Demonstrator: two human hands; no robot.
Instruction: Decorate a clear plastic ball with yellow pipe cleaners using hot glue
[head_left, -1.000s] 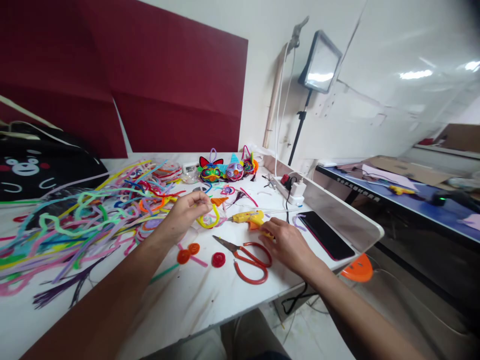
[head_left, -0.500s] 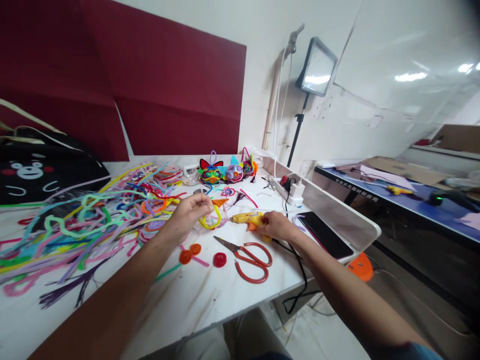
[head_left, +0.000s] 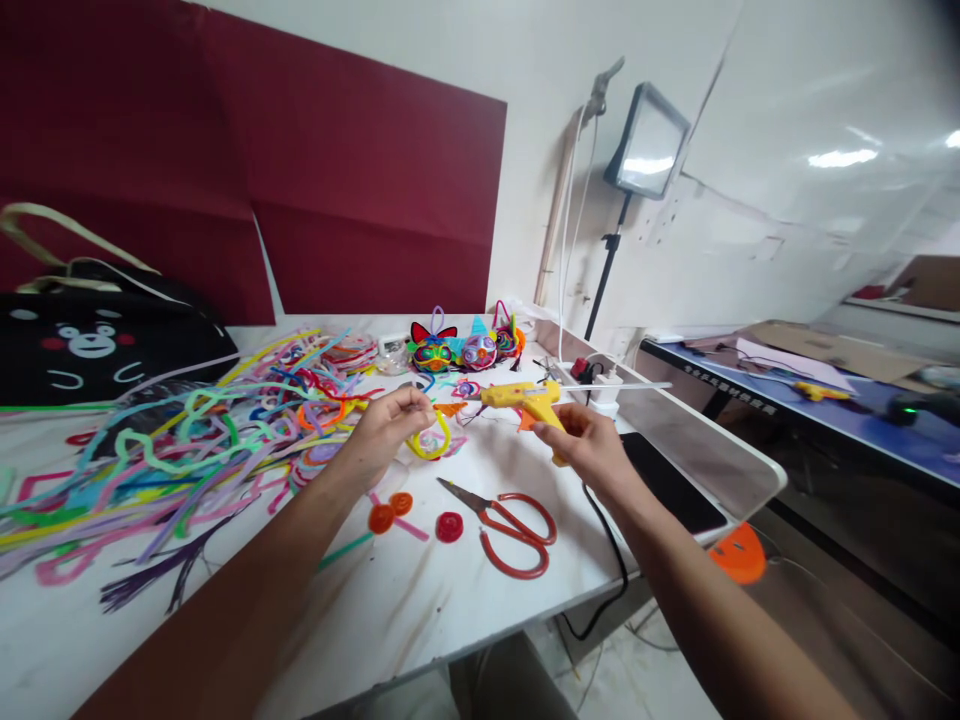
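Behind both hands, a large dark red sheet (head_left: 375, 170) covers part of the wall. Under the hands spreads a white counter (head_left: 360, 620). To the left of the left hand (head_left: 394, 430) sprawls a tangled heap of many-coloured fuzzy craft stems (head_left: 225, 430), and farther left, beyond the heap, sits a black bag with a printed animal face (head_left: 90, 340). A flat black phone (head_left: 675, 485) lies just right of the right hand (head_left: 589, 440), partly behind that wrist. Nearer the person than the hands, and between them, lie scissors with orange-red looped handles (head_left: 487, 505), blades parted slightly and pointing toward the left hand.

The right hand has its fingers curled round the grip of a yellow plastic glue gun (head_left: 525, 397), raised above the counter, its nozzle aimed at the left hand. Beyond the hands stand small, brightly decorated ornaments (head_left: 480, 345).

The left hand is nearly closed, thumb and fingers pinching a yellow fuzzy loop (head_left: 448, 432) that hangs at the fingertips. Below that hand, on the near side, rest a round red coil (head_left: 449, 527) and two smaller orange coils (head_left: 381, 518).
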